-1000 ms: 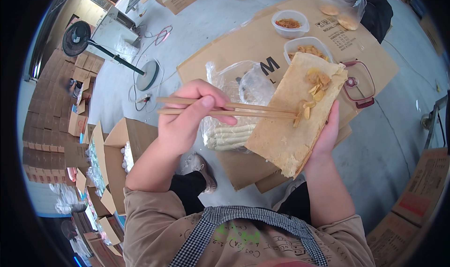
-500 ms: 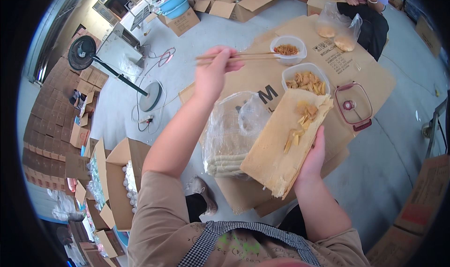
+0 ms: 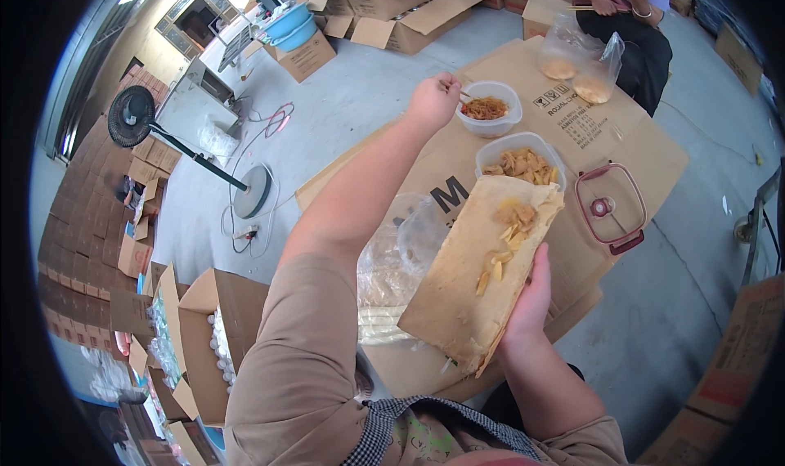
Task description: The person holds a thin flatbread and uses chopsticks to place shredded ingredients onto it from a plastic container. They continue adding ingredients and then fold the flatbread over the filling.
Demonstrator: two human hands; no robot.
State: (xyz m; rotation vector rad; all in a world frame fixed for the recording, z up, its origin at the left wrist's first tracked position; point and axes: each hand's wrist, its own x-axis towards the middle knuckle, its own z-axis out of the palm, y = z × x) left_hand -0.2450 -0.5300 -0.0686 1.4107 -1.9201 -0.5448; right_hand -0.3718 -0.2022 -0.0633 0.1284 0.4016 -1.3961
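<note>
Grey floor (image 3: pixel 360 98) surrounded a flat cardboard sheet (image 3: pixel 638 139), which served as the eating surface; a black standing fan (image 3: pixel 131 116) and stacked cartons (image 3: pixel 82 196) stood to the left, and a seated co-worker (image 3: pixel 644 69) occupied the far edge. Above the near part of the sheet lay the flatbread (image 3: pixel 458 274), tilted, bearing yellowish slices (image 3: pixel 513 225) toward its far right side. The right hand (image 3: pixel 527 302) clasped its right long edge, the fingers largely hidden beneath. The flatbread appeared light and fairly stiff, yet thin and likely to crack or flake at its ragged near end; support from below, along the long edge, seemed the sounder hold, kept level because the moist slices might slide. The left hand (image 3: pixel 436 100) pinched chopsticks (image 3: pixel 465 96) at the round tub (image 3: pixel 491 128) of reddish shreds (image 3: pixel 486 108); contact between tips and food could not be told. Just beyond the flatbread stood a rectangular tub (image 3: pixel 477 165); a red-rimmed lid (image 3: pixel 601 207) lay to its right, and a clear plastic bag (image 3: pixel 384 290) to the flatbread's left
</note>
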